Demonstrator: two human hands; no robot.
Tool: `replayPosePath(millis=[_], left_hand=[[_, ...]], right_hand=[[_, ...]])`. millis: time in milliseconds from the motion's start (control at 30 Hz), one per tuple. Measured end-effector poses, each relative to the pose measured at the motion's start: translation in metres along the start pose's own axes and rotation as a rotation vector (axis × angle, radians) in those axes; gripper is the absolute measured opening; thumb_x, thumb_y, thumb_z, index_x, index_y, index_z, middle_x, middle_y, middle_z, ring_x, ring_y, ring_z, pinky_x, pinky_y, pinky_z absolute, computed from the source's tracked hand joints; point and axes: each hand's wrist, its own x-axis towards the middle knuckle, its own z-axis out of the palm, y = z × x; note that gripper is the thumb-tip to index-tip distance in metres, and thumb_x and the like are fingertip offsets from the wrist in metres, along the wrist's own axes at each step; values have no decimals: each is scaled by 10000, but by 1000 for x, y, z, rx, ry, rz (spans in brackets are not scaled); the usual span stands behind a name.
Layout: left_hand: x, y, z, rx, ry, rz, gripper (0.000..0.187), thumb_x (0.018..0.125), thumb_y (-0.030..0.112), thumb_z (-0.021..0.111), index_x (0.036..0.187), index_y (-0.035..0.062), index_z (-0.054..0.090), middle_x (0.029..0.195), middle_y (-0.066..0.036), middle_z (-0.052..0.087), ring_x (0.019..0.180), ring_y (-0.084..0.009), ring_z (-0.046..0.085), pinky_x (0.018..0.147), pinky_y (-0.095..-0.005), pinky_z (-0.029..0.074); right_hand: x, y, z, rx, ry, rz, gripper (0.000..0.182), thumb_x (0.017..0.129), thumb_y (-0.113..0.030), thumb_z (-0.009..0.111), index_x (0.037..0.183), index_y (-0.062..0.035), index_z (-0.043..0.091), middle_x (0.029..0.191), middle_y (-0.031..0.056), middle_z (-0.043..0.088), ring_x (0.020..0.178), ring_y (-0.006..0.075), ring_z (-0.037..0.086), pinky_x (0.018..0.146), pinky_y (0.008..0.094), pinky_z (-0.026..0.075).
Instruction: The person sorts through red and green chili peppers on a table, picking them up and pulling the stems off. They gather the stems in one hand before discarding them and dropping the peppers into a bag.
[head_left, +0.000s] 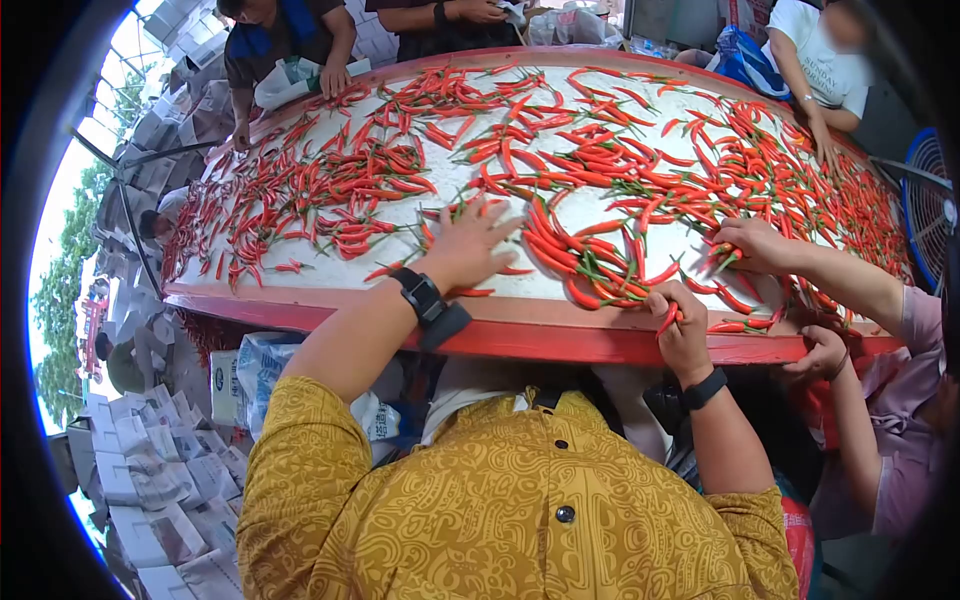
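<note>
Red chili peppers with green stems (590,165) lie scattered over a white tabletop (385,228) with a red edge. My left hand (472,245), with a dark watch at the wrist, is spread over the peppers near the front edge, its fingers apart. A curved pile of peppers (560,245) lies just to its right. At the front edge my right hand (682,325), with a black wristband, is closed around a red pepper (668,318). Some fingertips of my right hand are partly hidden.
At the right, a co-worker's hand (755,246) holds peppers close to my right hand; their other hand (820,352) rests at the table edge. Other people stand across the table. A blue fan (932,205) stands far right; cartons (175,480) are at the left.
</note>
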Motion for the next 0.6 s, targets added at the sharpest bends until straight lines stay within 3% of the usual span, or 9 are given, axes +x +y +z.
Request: replayPosePath(millis=[100,167,233,333,367,433,533,600], left_hand=[[1,-25,16,24,63,-186,552,892,454,459,1385,222,372,1498,-60,236,1388,-311,165,1039,-666,167],[-4,-18,-8,89,12,-273,526,893,407,482,1370,205,389,1482,-62,265,1372,-310,195,1032,-667,190],[-3,-6,-21,128,198,-322,514,872,356,540,1347,197,422,1456,-77,304,1343,-317,257,1007,-660,239],[12,42,-21,-165,368,152,532,831,339,613,1320,186,468,1419,-101,363,1269,-335,376,1005,-504,341],[18,68,-21,-245,261,238,560,828,368,605,1336,187,450,1426,-97,360,1265,-342,387,1026,-433,346],[15,121,-13,-240,120,276,559,832,391,585,1334,183,454,1447,-80,337,1311,-328,331,1032,-507,320],[17,139,-2,-57,227,188,513,791,294,630,1278,178,519,1417,-87,378,1309,-316,335,1015,-563,305],[23,123,3,-7,193,131,509,813,310,594,1295,175,501,1442,-70,346,1337,-304,286,1004,-609,282]], right_hand=[[-3,6,-13,42,42,10,169,896,-139,579,805,2,563,696,76,544,626,158,521,588,273,427],[-4,15,-26,-20,28,-32,162,897,-135,578,813,2,562,693,76,543,625,160,525,587,275,428],[-4,17,-37,-20,-8,18,202,922,-172,554,831,9,563,737,57,564,678,141,529,640,268,431],[-6,26,-47,9,66,-8,140,894,-132,580,868,6,582,721,81,565,638,164,538,599,270,435],[-7,28,-52,44,80,18,140,892,-133,582,886,7,588,729,82,573,643,162,542,603,268,436],[-9,32,-66,22,60,19,142,890,-131,583,904,10,595,733,84,577,652,159,546,609,266,440],[-11,37,-83,3,50,46,142,888,-126,582,889,15,596,720,80,574,650,155,540,612,265,441],[-12,41,-93,-5,46,47,141,885,-125,586,888,16,596,720,80,575,648,156,541,610,266,442]])
